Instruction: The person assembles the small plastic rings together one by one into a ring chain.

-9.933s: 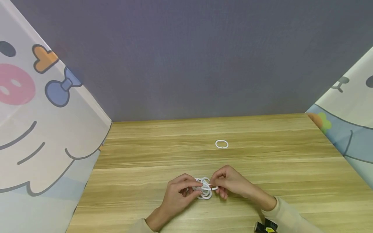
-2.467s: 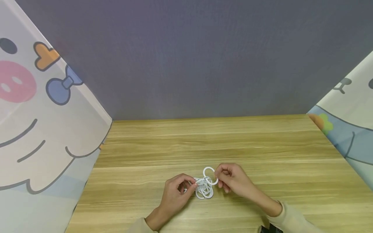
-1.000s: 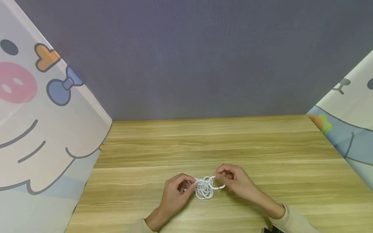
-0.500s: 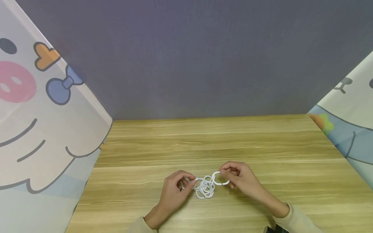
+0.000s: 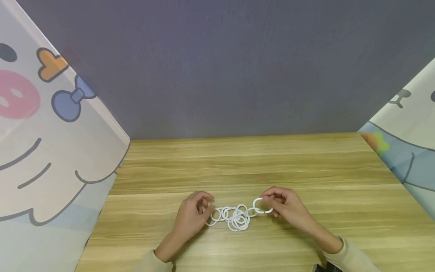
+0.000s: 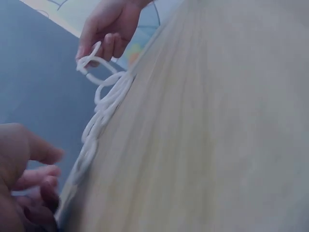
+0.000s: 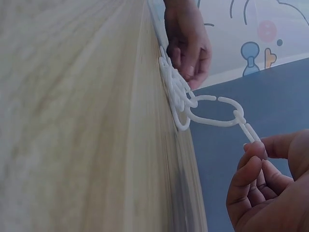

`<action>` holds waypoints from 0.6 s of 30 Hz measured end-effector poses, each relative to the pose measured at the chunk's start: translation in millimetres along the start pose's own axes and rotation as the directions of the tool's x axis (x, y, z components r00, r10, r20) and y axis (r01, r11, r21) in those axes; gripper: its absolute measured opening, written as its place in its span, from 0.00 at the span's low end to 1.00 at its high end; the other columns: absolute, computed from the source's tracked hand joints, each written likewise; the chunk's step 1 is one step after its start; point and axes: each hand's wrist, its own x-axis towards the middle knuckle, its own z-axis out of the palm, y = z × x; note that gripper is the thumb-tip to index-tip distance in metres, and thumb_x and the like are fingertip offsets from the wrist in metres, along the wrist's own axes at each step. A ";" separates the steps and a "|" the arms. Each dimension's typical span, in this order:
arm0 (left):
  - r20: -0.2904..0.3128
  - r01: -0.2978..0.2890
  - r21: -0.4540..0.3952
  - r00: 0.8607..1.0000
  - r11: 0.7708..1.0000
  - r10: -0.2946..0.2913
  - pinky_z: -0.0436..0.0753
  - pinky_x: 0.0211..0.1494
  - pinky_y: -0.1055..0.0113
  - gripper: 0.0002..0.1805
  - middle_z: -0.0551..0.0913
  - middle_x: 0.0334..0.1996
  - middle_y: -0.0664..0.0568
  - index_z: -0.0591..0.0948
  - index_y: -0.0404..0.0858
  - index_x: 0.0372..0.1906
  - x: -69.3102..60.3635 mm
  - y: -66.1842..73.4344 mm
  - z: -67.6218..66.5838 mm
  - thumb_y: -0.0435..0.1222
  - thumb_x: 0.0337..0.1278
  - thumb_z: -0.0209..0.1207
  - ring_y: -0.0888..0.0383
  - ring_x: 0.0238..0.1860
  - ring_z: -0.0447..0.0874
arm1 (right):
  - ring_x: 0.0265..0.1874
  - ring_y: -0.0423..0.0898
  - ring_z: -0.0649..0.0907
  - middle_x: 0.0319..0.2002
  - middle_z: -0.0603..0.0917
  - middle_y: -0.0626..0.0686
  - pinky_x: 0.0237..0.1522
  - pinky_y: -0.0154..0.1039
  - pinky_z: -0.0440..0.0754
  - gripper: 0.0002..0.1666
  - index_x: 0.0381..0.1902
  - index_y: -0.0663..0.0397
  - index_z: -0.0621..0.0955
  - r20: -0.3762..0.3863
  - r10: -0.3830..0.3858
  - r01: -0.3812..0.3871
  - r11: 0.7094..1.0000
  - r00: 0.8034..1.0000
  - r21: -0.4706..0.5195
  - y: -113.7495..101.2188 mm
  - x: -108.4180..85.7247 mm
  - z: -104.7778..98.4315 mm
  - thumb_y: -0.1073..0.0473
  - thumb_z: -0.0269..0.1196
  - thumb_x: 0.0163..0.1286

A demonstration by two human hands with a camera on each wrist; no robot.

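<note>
A chain of several white plastic links [image 5: 239, 219] lies bunched on the wooden table, trailing left toward my left hand [image 5: 192, 215]. That hand hovers beside the chain's left end, thumb and fingers apart; in the left wrist view its loosely bent fingers [image 6: 46, 151] hold nothing. My right hand [image 5: 287, 206] pinches the oval end link [image 5: 256, 202] between thumb and fingertips, raised off the table. In the right wrist view this end link [image 7: 250, 131] hooks through another link [image 7: 212, 122], which has a small gap in its side and joins the pile.
The wood-grain table [image 5: 190, 166] reaches back to a grey upright panel [image 5: 224, 75]. Cartoon-printed panels stand at left [image 5: 61, 151] and right [image 5: 408, 151]. A black object [image 5: 326, 267] shows by the right sleeve.
The lone link at the back of the table is gone from there. My right hand has drawn the end link rightward, stretching the chain. My left hand has released the links and moved left.
</note>
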 end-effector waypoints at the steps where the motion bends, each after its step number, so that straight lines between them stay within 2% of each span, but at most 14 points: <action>1: 0.026 0.016 0.032 1.000 0.999 -0.017 0.74 0.28 0.72 0.11 0.79 0.31 0.63 0.89 0.43 0.45 -0.3 0.7 -3.3 0.30 0.61 0.77 0.68 0.24 0.71 | 0.20 0.35 0.79 0.30 0.87 0.61 0.20 0.34 0.81 0.07 0.49 0.67 0.87 -0.001 0.002 -0.002 1.000 1.000 -0.002 0.3 -0.1 -0.8 0.66 0.66 0.82; 4: 0.099 0.038 0.112 0.994 0.993 -0.049 0.73 0.29 0.71 0.11 0.77 0.30 0.62 0.88 0.44 0.43 -2.1 3.1 -13.1 0.33 0.59 0.79 0.67 0.25 0.70 | 0.20 0.35 0.79 0.30 0.87 0.59 0.20 0.34 0.81 0.07 0.49 0.67 0.87 -0.005 0.016 -0.016 1.000 1.000 -0.003 0.6 -0.9 -3.1 0.66 0.66 0.82; 10: 0.184 0.052 0.222 0.978 0.974 -0.095 0.71 0.28 0.70 0.15 0.75 0.27 0.61 0.85 0.45 0.39 -5.9 9.1 -24.7 0.37 0.54 0.82 0.66 0.25 0.69 | 0.19 0.36 0.79 0.27 0.86 0.50 0.19 0.34 0.80 0.08 0.49 0.68 0.87 -0.015 0.037 -0.037 0.999 0.999 -0.005 1.3 -2.3 -7.4 0.65 0.66 0.82; 13: 0.200 0.047 0.282 0.974 0.958 -0.106 0.70 0.26 0.69 0.15 0.74 0.26 0.61 0.84 0.46 0.38 -7.8 10.7 -25.2 0.38 0.53 0.82 0.66 0.24 0.68 | 0.19 0.36 0.79 0.26 0.85 0.46 0.19 0.34 0.80 0.08 0.49 0.68 0.87 -0.020 0.038 -0.038 0.999 0.999 -0.013 2.1 -3.0 -9.7 0.65 0.66 0.83; 18: 0.180 0.034 0.327 0.979 0.944 -0.098 0.69 0.26 0.68 0.13 0.72 0.25 0.61 0.82 0.48 0.31 -9.7 13.7 -22.6 0.36 0.54 0.79 0.65 0.24 0.68 | 0.19 0.36 0.79 0.27 0.86 0.50 0.20 0.34 0.81 0.08 0.49 0.69 0.87 -0.035 0.044 -0.044 0.999 0.998 -0.015 2.8 -3.7 -13.2 0.66 0.66 0.82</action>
